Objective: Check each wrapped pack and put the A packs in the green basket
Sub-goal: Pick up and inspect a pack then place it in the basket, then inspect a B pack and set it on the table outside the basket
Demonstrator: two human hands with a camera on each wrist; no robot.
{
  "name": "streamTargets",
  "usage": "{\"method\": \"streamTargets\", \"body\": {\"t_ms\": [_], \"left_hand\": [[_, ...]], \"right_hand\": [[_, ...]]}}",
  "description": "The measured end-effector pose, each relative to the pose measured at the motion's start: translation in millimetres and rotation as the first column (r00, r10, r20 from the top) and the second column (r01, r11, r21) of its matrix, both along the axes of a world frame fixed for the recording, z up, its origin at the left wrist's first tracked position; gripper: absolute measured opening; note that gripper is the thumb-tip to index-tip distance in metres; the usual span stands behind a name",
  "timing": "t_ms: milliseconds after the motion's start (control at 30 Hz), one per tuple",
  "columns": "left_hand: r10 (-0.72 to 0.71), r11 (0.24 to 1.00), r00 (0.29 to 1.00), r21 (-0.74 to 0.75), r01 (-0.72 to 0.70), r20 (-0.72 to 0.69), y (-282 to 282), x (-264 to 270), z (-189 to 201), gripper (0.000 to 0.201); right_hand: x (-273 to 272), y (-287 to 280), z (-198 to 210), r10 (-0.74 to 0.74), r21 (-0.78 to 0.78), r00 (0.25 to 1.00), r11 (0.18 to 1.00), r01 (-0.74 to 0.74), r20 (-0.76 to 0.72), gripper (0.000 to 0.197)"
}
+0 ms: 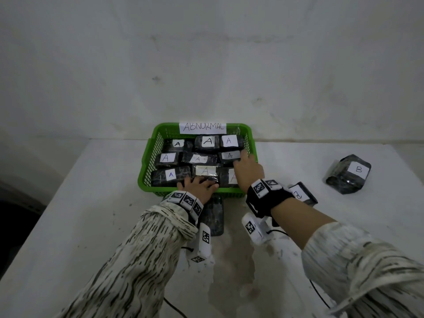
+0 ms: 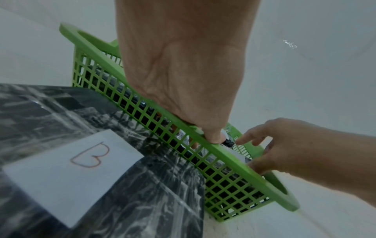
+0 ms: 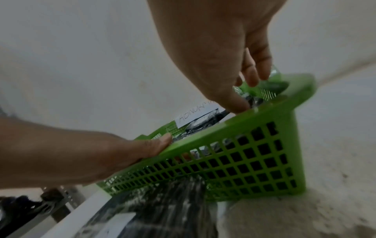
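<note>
The green basket, marked ABNORMAL at the back, holds several dark wrapped packs with white A labels. My left hand lies over the front rim, its fingers resting on the front middle A pack. In the left wrist view my left hand has its thumb on the basket rim and its fingers dip inside. My right hand reaches in at the right, fingers loosely extended on the front right A pack. The right wrist view shows my right hand touching shiny wrap just over the basket rim.
Three B packs stay on the white table: one at the right, one partly under my right wrist, one under my left wrist, also seen close as the B pack. A white wall stands right behind the basket.
</note>
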State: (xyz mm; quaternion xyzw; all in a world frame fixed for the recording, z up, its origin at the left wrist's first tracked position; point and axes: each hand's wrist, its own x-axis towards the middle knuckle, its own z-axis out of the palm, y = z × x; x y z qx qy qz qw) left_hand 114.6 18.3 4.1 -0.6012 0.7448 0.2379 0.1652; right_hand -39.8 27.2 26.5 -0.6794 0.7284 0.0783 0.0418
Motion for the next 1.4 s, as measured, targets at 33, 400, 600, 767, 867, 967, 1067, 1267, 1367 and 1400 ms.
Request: {"method": "streamTargets", "body": {"t_ms": [33, 400, 600, 767, 867, 967, 1067, 1267, 1367, 1400], "left_hand": [[-0.002, 1.0, 1.0, 0.0, 0.002, 0.0, 0, 0, 0, 0.051], [0.009, 1.0, 1.0, -0.03, -0.009, 0.006, 2, -2, 0, 0.05], [0.027, 0.997, 1.0, -0.07, -0.027, -0.008, 4, -3, -2, 0.049], [0.021, 0.984, 1.0, -0.174, -0.022, -0.004, 15, -8, -5, 0.05], [-0.031, 0.962, 0.997, -0.272, 0.011, -0.068, 26, -18, -7, 0.052], [-0.094, 0.942, 0.984, -0.334, 0.04, -0.15, 40, -38, -5, 0.053], [-0.163, 0.941, 0.967, -0.325, 0.092, -0.196, 57, -62, -6, 0.055], [-0.198, 0.955, 0.972, -0.249, 0.163, -0.122, 78, -84, -21, 0.064], [-0.196, 0.957, 0.974, -0.241, 0.163, -0.117, 79, -84, -21, 0.065], [-0.193, 0.961, 0.973, -0.225, 0.162, -0.124, 78, -84, -20, 0.065]], "right_hand": [[-2, 5, 0, 0.047, -0.015, 0.998, 0.999, -0.048, -0.033, 0.029], [-12, 20, -21, 0.135, 0.347, 0.981, 0.934, -0.081, -0.137, 0.105], [-10, 13, -20, 0.134, 0.395, 0.978, 0.917, -0.061, -0.16, 0.103], [-15, 27, -21, 0.067, 0.263, 0.997, 0.963, -0.057, -0.028, 0.095], [-31, 46, -23, 0.068, 0.007, 0.989, 0.998, -0.07, 0.134, 0.075], [-63, 63, -27, -0.054, -0.216, 0.957, 0.969, 0.119, 0.284, 0.061], [-98, 80, -35, -0.306, -0.118, 0.913, 0.931, 0.346, 0.269, 0.07], [-132, 97, -58, -0.524, 0.25, 0.817, 0.847, 0.469, 0.24, 0.111], [-131, 101, -67, -0.533, 0.266, 0.785, 0.844, 0.466, 0.316, 0.099], [-129, 102, -67, -0.524, 0.239, 0.782, 0.851, 0.468, 0.337, 0.089]]}}
